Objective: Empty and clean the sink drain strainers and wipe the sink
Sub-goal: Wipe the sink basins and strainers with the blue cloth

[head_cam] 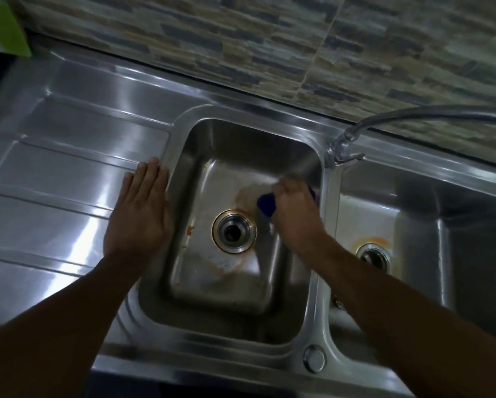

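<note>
A stainless double sink fills the view. In the left basin point(200, 285) the drain point(234, 230) stands open with an orange ring of grime around it and stains on the floor. My right hand point(295, 216) is down in this basin, right of the drain, shut on a dark blue sponge point(265, 203) pressed against the basin floor; the hand looks blurred. My left hand point(140, 214) lies flat, fingers together, on the drainboard point(54, 173) at the basin's left rim. The right basin point(430, 225) has its own drain point(373, 256) with orange stains around it.
A faucet point(347, 145) rises on the divider between the basins, its spout running off to the right. A round metal cap point(314, 358) sits on the front rim. Behind the sink is a stone-pattern tiled wall point(241, 38). A green object point(2, 24) stands at the far left corner.
</note>
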A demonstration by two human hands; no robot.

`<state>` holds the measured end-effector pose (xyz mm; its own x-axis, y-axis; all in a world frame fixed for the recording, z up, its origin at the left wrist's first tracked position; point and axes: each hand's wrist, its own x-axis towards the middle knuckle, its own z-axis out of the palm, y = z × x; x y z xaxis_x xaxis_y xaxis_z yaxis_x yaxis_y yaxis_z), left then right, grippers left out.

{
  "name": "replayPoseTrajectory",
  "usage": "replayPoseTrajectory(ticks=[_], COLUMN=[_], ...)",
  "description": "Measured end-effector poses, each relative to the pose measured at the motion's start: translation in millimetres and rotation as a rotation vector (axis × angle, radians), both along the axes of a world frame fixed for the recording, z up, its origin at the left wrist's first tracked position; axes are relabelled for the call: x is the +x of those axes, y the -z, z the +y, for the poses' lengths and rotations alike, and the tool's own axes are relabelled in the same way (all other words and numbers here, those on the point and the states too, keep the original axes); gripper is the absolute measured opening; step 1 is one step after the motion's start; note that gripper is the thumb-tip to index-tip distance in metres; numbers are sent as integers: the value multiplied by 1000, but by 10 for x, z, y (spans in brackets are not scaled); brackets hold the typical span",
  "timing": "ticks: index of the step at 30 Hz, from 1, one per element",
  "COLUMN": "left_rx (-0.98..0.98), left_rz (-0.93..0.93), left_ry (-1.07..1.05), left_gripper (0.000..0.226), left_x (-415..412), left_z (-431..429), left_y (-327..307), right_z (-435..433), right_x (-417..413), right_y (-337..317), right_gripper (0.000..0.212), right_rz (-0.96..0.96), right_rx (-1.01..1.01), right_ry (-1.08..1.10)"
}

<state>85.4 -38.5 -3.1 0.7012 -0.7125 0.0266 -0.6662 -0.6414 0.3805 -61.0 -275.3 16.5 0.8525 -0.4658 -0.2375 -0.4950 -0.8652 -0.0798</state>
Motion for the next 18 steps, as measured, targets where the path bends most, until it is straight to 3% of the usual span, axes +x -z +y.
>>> replayPoseTrajectory(ticks=[5,8,10,14,18], left_rx=[-60,-86,-61,46,113], left_rz=[39,125,116,56,57], left_ry=[19,85,90,-52,-152], left_gripper=[62,57,61,62,66], left_x=[44,105,79,-134,-370], left_z=[34,204,442,1106,1481], left_y=[4,-34,-71,-163,-194], right_z=[-251,-165,-32,488,1249], right_x=[675,1135,1441,1766,1389], right_y=[-352,-421,-390,-79,194], right_gripper=[45,46,54,71,69], right_rz=[-517,-762,-725,-365,-443], right_rx=[150,296,376,492,415], right_ry=[167,239,227,-14,-77])
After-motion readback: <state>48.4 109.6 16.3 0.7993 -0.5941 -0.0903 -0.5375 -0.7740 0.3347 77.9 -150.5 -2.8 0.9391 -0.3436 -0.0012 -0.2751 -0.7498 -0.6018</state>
